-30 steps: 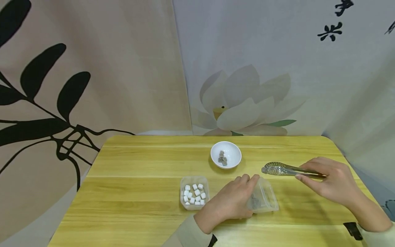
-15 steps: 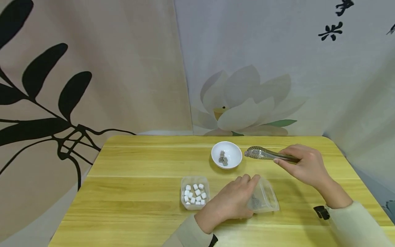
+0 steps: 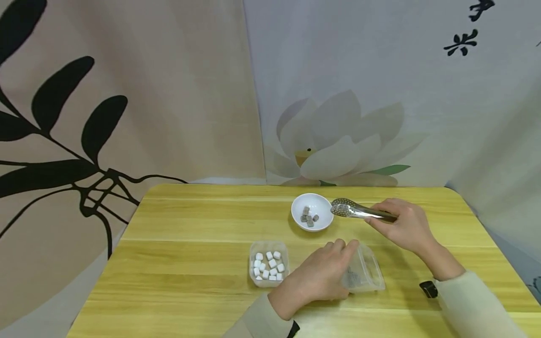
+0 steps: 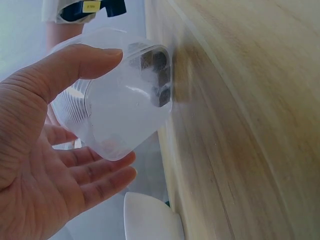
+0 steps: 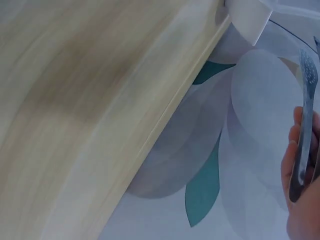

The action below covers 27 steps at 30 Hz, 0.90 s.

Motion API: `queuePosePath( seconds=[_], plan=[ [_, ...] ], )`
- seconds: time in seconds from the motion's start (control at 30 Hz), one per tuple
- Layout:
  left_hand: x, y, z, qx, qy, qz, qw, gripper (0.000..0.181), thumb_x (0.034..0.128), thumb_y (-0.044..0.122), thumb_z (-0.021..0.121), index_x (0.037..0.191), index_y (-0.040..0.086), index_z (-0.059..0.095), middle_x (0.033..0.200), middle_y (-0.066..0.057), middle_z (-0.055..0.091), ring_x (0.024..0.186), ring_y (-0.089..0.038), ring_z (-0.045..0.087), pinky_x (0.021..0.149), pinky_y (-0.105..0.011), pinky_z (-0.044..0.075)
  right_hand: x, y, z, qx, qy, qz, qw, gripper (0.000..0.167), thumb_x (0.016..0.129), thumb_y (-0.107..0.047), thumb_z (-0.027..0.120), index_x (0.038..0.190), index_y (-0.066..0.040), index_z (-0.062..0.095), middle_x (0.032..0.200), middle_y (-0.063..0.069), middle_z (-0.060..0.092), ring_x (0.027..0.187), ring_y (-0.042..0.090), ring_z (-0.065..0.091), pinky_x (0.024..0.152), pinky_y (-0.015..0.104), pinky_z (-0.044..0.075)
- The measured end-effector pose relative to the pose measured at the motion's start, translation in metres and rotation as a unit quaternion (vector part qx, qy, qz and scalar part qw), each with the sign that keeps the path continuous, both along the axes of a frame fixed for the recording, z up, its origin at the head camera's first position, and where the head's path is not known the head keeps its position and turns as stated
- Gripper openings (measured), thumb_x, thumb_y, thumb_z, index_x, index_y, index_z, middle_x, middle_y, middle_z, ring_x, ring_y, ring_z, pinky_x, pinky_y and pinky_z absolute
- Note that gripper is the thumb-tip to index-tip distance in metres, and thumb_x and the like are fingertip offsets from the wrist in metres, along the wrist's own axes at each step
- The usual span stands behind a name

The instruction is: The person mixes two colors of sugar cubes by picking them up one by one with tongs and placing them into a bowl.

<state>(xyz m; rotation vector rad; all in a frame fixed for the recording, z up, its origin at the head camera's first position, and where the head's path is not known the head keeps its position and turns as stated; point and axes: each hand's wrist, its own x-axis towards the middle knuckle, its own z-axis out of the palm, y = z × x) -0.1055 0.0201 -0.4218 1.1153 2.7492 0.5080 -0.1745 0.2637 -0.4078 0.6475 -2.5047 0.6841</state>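
Pale sleeves (image 3: pixel 475 300) — black wrist pieces (image 3: pixel 429 289) (one with a yellow label (image 4: pixel 91 6)).

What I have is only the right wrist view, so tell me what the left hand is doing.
Observer: The left hand holds a clear tub, which is tilted.
Operator: Now give me the inside of the white bowl.
Observer: A few grey cubes lie in it.
Operator: Report anything else standing on the table.
Observer: In the head view, a second tub with white cubes in it stands to the left of the clear one.
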Motion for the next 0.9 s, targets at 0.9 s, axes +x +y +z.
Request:
queuePosePath(
  seconds=[0.9],
  plan=[
    [0.001,0.000,-0.002,-0.002,-0.015,0.008,0.9999,0.107,0.0712,0.031,0.097,0.155,0.013,0.034,0.116,0.001,0.053,0.094,-0.010,0.050,0.077,-0.020,0.046,0.038,0.063,0.002,-0.006,0.076,0.048,0.9959,0.029,0.067,-0.026,0.091,0.092,-0.015,0.081,0.086,-0.003,0.075,0.072,0.002,0.063,0.061,0.018,0.048]
  ],
)
